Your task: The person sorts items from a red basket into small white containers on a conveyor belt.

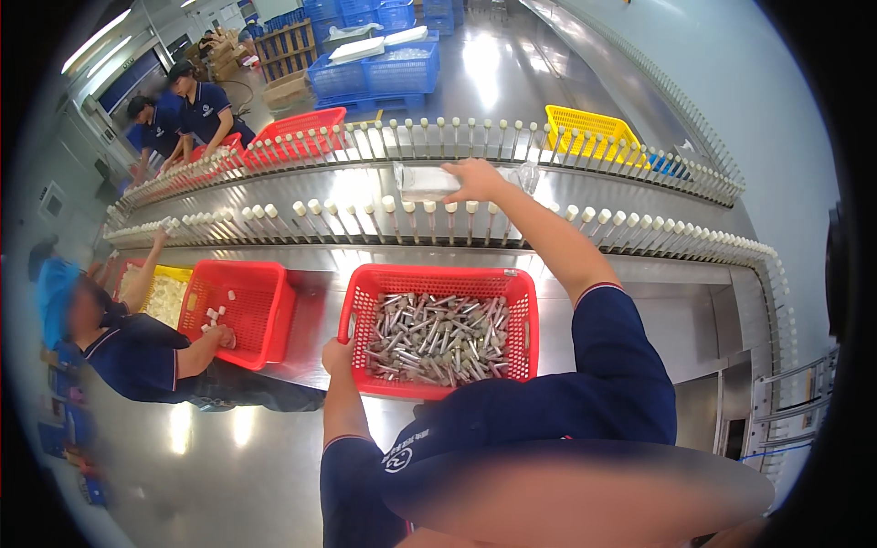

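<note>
My left hand (338, 355) is closed round the left rim of a red plastic basket (442, 274). Inside lies a heap of small metal-stemmed pieces (438, 340) with greyish-beige heads. My right arm stretches over the near row of upright pins, and my right hand (473, 180) grips the right end of a whitish block-shaped package (422, 182) in clear wrapping. The package rests on the metal surface between two pin rows. More crumpled clear plastic (528, 178) shows just right of my wrist.
White-capped pins (452, 208) stand along the curving line. Left, a co-worker (137, 338) reaches into another red basket (239, 306) with few white pieces; a yellow basket (166, 297) adjoins it. Beyond the line are a yellow basket (594, 123), red baskets (297, 128) and two people (196, 110).
</note>
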The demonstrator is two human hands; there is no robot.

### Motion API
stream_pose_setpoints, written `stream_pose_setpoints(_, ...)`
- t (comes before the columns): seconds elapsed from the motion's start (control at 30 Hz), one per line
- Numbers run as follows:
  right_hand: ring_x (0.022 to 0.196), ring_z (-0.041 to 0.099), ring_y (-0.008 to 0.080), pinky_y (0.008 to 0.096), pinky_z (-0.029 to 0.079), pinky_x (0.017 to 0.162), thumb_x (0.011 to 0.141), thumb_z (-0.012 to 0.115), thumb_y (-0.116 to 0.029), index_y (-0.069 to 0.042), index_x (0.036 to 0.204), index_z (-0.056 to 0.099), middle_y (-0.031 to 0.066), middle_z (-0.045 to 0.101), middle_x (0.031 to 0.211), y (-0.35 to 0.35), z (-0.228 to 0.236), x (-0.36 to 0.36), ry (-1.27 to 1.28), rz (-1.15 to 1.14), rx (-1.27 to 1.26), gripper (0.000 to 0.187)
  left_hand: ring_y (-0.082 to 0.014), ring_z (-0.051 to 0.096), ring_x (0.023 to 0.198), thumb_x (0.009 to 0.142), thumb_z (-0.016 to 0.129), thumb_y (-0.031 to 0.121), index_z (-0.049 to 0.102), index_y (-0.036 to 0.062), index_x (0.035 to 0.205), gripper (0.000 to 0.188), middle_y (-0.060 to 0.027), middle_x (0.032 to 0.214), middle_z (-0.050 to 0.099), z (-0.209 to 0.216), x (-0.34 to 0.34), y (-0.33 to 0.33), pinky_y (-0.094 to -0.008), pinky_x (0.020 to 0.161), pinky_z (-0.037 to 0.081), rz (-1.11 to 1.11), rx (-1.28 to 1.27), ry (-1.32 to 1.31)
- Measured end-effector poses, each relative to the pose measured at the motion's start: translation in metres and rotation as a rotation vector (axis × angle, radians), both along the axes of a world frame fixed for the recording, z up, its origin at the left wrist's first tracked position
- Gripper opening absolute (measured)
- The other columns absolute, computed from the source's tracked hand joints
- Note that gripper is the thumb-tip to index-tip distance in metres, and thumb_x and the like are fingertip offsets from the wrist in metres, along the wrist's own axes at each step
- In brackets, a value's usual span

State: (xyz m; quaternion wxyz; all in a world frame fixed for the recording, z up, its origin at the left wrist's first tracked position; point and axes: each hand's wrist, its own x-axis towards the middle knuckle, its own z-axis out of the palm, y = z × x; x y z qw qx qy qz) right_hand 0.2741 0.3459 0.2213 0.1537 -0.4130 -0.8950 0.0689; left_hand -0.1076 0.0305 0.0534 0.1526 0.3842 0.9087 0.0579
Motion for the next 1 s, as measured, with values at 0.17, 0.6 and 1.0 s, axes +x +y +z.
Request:
stream_pose_setpoints(0.17, 0.105, 0.056, 0.0342, 0.0413, 0.043, 0.090, 0.063, 0.070, -0.061, -0.010, 0.132, 0.051, 0.0178, 0.061, 0.110, -0.008, -0.031, 0.007, -0.075, 0.010, -0.098, 0.087, -0.0323, 0.067, 0.085, 0.072, 0.071, 0.045, 0.070, 0.0085, 0.094, 0.043, -0.0149, 0.090, 0.069, -0.004, 0.000, 0.002, -0.0439, 0.075, 0.052, -0.004, -0.035, 0.016)
stream_pose_setpoints(0.6, 0.103, 0.058, 0.0351, 0.0430, 0.045, 0.089, 0.064, 0.070, -0.059, -0.010, 0.130, 0.052, 0.0192, 0.062, 0.109, -0.004, 0.001, 0.046, 0.089, -0.029, -0.029, 0.084, -0.0322, 0.067, 0.086, 0.071, 0.070, 0.045, 0.070, 0.0081, 0.094, 0.043, -0.0155, 0.090, 0.070, 0.011, 0.001, 0.004, -0.0429, 0.076, 0.053, -0.010, -0.031, -0.005)
stream_pose_setpoints(1.0, 0.102, 0.057, 0.0360, 0.0434, 0.046, 0.087, 0.064, 0.071, -0.058, -0.012, 0.130, 0.053, 0.0191, 0.061, 0.105, -0.008, -0.027, 0.014, -0.084, -0.068, -0.118, 0.083, -0.0321, 0.067, 0.086, 0.072, 0.068, 0.044, 0.070, 0.0078, 0.095, 0.043, -0.0156, 0.092, 0.069, -0.018, -0.012, 0.001, -0.0436, 0.077, 0.052, -0.012, 0.008, -0.039)
